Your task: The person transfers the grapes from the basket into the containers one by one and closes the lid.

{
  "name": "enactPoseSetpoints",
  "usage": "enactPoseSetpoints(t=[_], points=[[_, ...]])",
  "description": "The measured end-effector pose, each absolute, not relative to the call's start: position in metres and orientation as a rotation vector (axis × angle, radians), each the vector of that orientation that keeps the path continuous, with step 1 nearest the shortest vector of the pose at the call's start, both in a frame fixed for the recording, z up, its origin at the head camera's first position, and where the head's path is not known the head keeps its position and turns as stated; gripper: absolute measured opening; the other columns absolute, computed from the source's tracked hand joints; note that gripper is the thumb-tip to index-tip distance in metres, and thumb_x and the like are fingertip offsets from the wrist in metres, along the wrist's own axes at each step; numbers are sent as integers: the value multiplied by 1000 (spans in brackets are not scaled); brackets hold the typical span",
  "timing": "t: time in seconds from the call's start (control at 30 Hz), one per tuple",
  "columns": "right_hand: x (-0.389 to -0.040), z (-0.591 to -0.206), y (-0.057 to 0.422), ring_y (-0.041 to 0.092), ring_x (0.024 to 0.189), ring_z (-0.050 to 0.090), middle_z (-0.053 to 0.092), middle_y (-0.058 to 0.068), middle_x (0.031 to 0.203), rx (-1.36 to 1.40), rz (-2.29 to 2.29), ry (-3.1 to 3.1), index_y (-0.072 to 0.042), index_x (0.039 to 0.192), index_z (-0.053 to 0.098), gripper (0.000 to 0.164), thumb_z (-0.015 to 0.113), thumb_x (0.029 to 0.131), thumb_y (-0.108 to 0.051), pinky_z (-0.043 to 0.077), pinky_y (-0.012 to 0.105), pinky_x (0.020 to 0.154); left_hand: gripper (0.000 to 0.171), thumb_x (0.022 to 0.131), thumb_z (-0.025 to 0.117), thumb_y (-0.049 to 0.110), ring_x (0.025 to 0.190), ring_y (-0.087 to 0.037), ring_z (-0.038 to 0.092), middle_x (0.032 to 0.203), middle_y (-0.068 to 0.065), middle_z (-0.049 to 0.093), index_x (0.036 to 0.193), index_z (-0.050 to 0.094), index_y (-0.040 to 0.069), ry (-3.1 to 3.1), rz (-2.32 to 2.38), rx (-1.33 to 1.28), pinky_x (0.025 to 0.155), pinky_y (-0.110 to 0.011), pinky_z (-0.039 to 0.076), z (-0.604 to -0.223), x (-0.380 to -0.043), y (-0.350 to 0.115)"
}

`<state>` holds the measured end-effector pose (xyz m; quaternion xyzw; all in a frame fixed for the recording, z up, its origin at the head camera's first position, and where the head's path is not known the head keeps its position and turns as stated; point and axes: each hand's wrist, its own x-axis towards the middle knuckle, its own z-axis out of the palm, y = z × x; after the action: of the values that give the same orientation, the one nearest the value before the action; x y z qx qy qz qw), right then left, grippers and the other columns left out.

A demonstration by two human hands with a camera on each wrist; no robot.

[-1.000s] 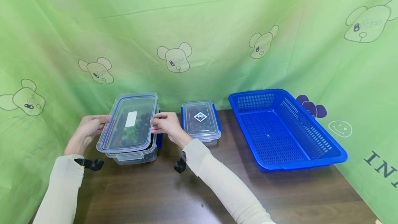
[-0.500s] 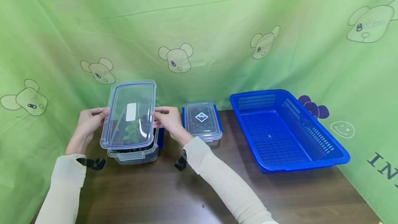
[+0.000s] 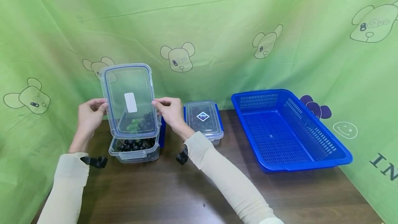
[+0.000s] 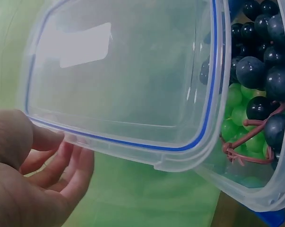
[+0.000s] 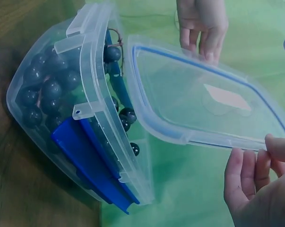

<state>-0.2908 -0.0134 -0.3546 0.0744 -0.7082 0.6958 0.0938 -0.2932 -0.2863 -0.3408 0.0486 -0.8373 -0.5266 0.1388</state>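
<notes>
My left hand (image 3: pixel 90 116) pinches the left edge of a clear plastic lid (image 3: pixel 124 78) with a blue seal and a white label. The right hand (image 3: pixel 171 113) pinches the lid's opposite edge. Tilted steeply, the lid is held above and behind the front of a clear food container (image 3: pixel 133 156). Dark grapes (image 3: pixel 136 144) fill the uncovered front part of that container. Green grapes (image 4: pixel 241 113) and brownish stems show beside them in the left wrist view. A blue side latch (image 5: pixel 92 161) hangs down on the container in the right wrist view.
A second, lidded container (image 3: pixel 203 123) with blue latches and dark contents stands to the right. Farther right, a blue perforated basket (image 3: pixel 255 148) sits on the brown wooden table (image 3: pixel 155 193). Green cloth (image 3: pixel 211 20) with mouse drawings hangs close behind and at the sides.
Both hands have raised the lid and tipped it more upright, away from the container. The grapes at the container's front have come into view.
</notes>
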Motion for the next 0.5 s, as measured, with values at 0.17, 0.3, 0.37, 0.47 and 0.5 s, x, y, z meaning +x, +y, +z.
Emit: enactPoseSetpoints(t=[0.17,0.3,0.37,0.47,0.5], points=[[-288,-354,-12,3,66,67,81,19,98,240,2048,-2092,-5,111,83,19,80,94,-14,62,22,66,32,103,67,14,81,7,62,84,32,62,133,68,3,-2364,-1486,201,74,-7,53,-340,-290,-284],[-288,-354,-12,4,65,71,79,25,93,273,2156,-2030,-1,116,80,23,78,95,-10,66,28,69,19,101,71,12,76,5,64,82,31,66,119,75,12,-2243,-1569,219,69,-7,53,-341,-289,-282],[-288,-353,-11,9,68,76,79,27,96,298,2198,-2004,1,118,78,24,77,95,-8,67,32,72,14,99,71,6,71,3,67,82,25,72,110,76,12,-2130,-1713,197,67,-9,56,-342,-289,-281],[-289,-353,-10,20,77,80,78,29,100,335,2210,-1988,3,119,77,25,76,96,-6,67,33,75,16,97,70,-3,67,-1,72,83,14,77,104,75,10,-1975,-1915,142,68,-13,60,-342,-289,-281],[-289,-353,-9,25,81,81,78,29,101,344,2207,-1989,3,119,77,25,76,96,-6,67,33,76,17,96,70,-6,67,-2,74,83,11,78,102,75,10,-1929,-1971,121,69,-14,61,-343,-288,-281]])
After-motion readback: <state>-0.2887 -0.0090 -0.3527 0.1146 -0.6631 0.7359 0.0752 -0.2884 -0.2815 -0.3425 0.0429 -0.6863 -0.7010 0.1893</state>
